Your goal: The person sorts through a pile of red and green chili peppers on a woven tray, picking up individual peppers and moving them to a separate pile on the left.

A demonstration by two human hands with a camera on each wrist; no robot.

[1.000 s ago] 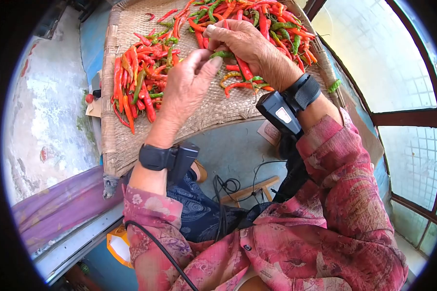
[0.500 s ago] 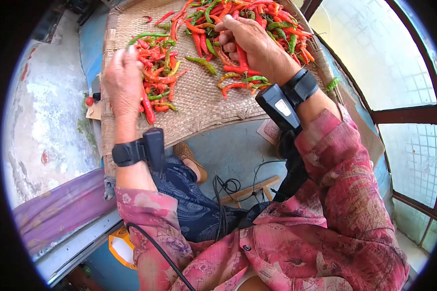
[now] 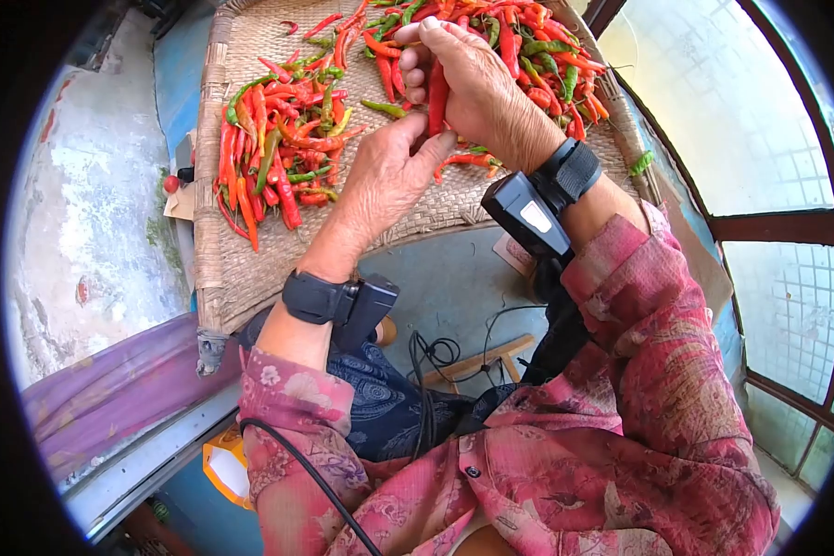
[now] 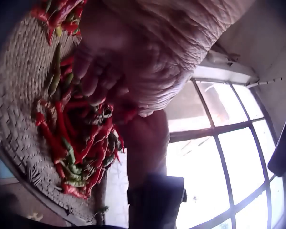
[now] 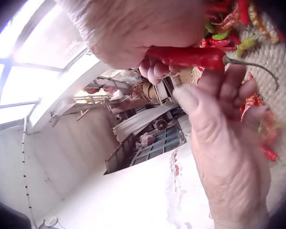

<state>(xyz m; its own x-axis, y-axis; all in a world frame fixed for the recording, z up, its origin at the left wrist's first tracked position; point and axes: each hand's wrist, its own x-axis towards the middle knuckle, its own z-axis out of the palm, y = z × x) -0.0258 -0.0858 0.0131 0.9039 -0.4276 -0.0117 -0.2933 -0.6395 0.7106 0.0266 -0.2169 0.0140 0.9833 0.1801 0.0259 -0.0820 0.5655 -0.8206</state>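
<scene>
A large red chili [image 3: 437, 100] is in my right hand [image 3: 491, 93], its fingers curled round the upper part. The right wrist view shows that chili [image 5: 195, 57] with its thin green stem reaching past the left hand [image 5: 224, 138]. My left hand [image 3: 385, 176] is just below it in the head view, thumb and fingertips at the chili's lower end; whether they pinch it is unclear. One pile of red and green chilies [image 3: 283, 139] lies on the left of the woven tray [image 3: 343, 236], and a bigger pile [image 3: 537, 56] lies at the back right.
A green chili [image 3: 641, 164] sits at the tray's right edge. Windows [image 3: 778, 287] stand on the right, a whitewashed wall [image 3: 93, 213] on the left. Below the tray are black cables [image 3: 431, 357] and a wooden frame [image 3: 486, 361].
My left hand went left to the left pile, where a green chili now lies, then came back beside the right hand. The right hand has stayed near the right pile, holding a red chili.
</scene>
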